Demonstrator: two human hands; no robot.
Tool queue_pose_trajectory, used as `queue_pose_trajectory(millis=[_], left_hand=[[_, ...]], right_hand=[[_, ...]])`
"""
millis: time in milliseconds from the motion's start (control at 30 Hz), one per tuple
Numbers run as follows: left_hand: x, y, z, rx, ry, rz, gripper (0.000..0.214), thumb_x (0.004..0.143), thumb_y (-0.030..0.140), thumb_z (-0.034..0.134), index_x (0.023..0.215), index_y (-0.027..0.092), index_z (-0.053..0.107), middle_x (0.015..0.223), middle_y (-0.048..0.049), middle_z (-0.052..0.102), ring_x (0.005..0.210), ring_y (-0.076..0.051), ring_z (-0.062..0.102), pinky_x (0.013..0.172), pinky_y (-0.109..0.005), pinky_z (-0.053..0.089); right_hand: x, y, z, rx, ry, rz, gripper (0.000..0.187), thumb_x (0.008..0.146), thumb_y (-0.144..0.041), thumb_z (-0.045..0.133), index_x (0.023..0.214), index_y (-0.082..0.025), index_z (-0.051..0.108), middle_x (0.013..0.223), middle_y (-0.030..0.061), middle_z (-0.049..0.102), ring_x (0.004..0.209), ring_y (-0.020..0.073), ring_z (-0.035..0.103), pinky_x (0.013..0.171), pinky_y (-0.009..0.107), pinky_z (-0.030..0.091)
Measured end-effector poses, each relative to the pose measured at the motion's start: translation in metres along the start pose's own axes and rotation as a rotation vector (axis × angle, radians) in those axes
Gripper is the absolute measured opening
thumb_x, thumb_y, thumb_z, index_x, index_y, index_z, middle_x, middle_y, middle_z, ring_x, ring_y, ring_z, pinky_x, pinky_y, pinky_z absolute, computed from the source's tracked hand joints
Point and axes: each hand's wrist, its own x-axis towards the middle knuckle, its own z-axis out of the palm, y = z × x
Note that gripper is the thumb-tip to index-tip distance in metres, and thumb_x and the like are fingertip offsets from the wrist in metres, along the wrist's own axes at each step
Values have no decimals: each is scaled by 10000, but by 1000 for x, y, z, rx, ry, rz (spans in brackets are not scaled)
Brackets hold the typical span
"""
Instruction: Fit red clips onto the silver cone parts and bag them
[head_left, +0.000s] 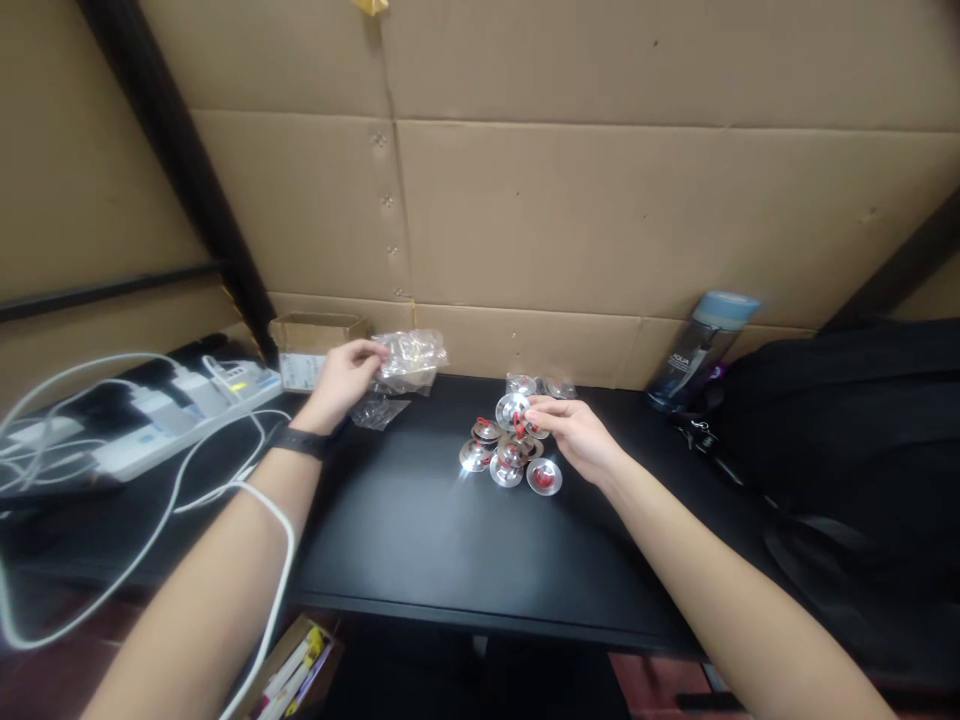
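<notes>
My right hand (579, 432) pinches a pair of small silver finger cymbals (511, 411) with a red cord, held above the pile. Below it lie several more finger cymbals (507, 472) with red cords, some stacked and tilted on one another. One cymbal (544, 478) rests at the right of the pile, its hollow side up. At the left, my left hand (346, 375) has its fingers closed on the edge of a crinkled clear plastic bag (414, 352). Another piece of clear plastic (379, 411) lies on the table just below that bag.
Wrapped cymbals (556, 386) lie by the cardboard wall. A cardboard box (319, 328) stands behind my left hand. A white power strip (180, 425) with looping cables is at left. A bottle (694, 350) and a black bag (847, 470) occupy the right of the black table (420, 540).
</notes>
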Motion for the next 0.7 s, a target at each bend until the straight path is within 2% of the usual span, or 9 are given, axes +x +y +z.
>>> queue_pose_trajectory(millis=[133,233,333,467,567,633,700], left_hand=[[-10,1,30,246,-145,37,437,873,326,564,1241,155,727,1113,-121,784,891,-235,744,869,-355,564],[-17,2,41,336,-205,61,442,846,303,613,1248,176,749,1155,-125,787,936,-272,752,964,-398,537],[-22,4,47,333,-268,83,434,853,333,630,1244,197,758,1121,-111,800,940,-278,756,949,-392,544],[-28,5,56,220,-427,112,516,919,414,575,1363,173,679,1267,-123,752,1116,-276,725,992,-381,534],[-33,4,61,446,-498,218,439,922,390,577,1290,206,731,1153,-113,786,1060,-290,721,985,-390,521],[-36,4,63,630,-514,304,355,894,344,599,1172,228,786,1044,-112,788,1022,-306,702,981,-408,508],[-39,6,63,719,-507,337,302,863,315,626,1089,229,807,999,-126,766,1031,-327,672,988,-441,492]], right_hand=[[0,-1,0,-6,17,-6,292,618,-436,934,756,-197,840,1191,108,737,1033,264,636,847,367,467],[0,-2,1,6,11,-22,278,615,-424,937,741,-198,837,1160,104,738,1033,258,632,866,372,459],[0,-3,2,29,4,-14,264,608,-402,944,734,-196,837,1145,100,729,1000,241,629,859,368,452],[-1,-4,2,33,5,-23,248,605,-384,947,728,-198,838,1091,97,731,1014,244,625,873,367,449],[-1,-4,1,18,1,-42,234,623,-385,938,741,-209,841,1101,96,737,1062,257,625,902,372,450],[-1,-3,0,-1,-9,-54,226,643,-392,927,755,-215,843,1121,94,739,1082,263,629,926,380,449],[0,-3,-1,-17,-14,-68,220,655,-395,921,757,-216,843,1128,93,738,1087,263,635,949,389,446]])
